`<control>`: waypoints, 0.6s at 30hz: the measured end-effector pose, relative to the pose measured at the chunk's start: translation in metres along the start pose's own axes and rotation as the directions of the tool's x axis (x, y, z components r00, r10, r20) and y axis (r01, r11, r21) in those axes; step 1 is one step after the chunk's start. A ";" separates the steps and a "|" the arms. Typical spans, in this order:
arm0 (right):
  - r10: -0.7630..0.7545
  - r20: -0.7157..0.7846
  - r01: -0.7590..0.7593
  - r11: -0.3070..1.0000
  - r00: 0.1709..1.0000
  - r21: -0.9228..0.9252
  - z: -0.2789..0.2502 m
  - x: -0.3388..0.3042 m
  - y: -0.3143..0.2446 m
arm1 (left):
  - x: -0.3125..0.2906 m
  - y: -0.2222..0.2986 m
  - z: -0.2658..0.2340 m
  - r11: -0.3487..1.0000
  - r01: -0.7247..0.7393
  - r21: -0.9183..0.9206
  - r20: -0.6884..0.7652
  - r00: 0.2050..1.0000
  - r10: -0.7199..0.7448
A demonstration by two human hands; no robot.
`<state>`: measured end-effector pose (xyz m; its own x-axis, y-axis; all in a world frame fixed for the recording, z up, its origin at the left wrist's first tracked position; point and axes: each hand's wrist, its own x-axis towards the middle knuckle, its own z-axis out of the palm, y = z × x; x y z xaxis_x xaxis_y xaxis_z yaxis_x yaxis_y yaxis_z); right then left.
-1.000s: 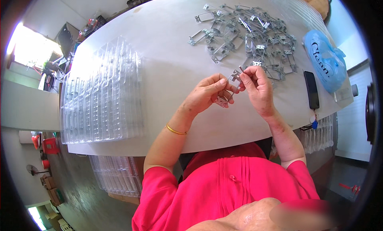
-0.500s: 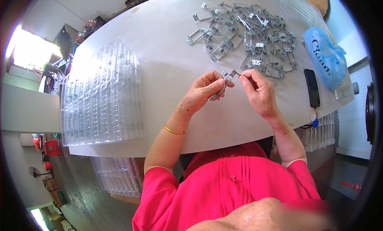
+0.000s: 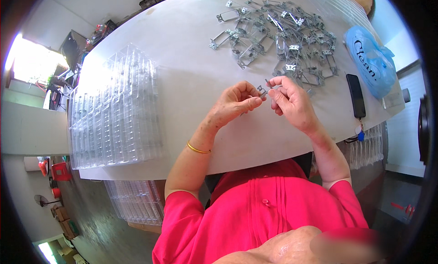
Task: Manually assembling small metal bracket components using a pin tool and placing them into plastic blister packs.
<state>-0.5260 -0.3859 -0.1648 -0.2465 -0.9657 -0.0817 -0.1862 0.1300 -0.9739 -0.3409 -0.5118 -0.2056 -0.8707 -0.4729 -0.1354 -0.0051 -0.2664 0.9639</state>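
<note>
Over the middle of the table, my left hand [image 3: 236, 102] pinches a small grey metal bracket [image 3: 262, 89] between thumb and fingers. Much of the bracket is hidden by those fingers. Close against it is my right hand [image 3: 294, 104], its thumb and fingers curled at the bracket's end. A short grey bit of metal shows at the right fingertips; whether it is joined to the bracket I cannot tell. Just beyond my hands lies a loose pile of similar metal brackets [image 3: 292, 47], tangled together.
Stacked clear plastic trays [image 3: 116, 113] cover the table's left side. To the right are a black phone [image 3: 356, 95] with a keyring and a blue plastic bag [image 3: 370, 61]. More clear trays [image 3: 134, 200] sit below the table edge at left. The white table [image 3: 191, 72] has a curved edge.
My right hand has shifted slightly left, closer to my left hand, with its fingers more curled. The bracket has turned and shows less between the hands. The view has tilted slightly.
</note>
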 end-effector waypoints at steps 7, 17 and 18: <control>0.172 0.097 -0.179 0.981 0.980 0.068 -0.011 0.004 -0.002 | 0.003 -0.007 -0.001 0.996 -0.017 0.089 0.012 1.000 0.016; -0.201 0.037 0.197 0.886 0.979 -0.420 -0.013 0.009 0.007 | 0.001 -0.006 0.001 0.966 0.043 0.254 0.055 0.997 -0.059; -0.114 0.029 0.117 0.920 0.993 -0.374 -0.013 0.008 0.004 | 0.001 -0.006 0.002 0.967 0.025 0.253 0.103 0.993 -0.053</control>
<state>-0.5408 -0.3907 -0.1664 -0.1961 -0.9803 0.0242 -0.5559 0.0908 -0.8263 -0.3423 -0.5088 -0.2108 -0.9153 -0.3689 -0.1614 -0.1510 -0.0571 0.9869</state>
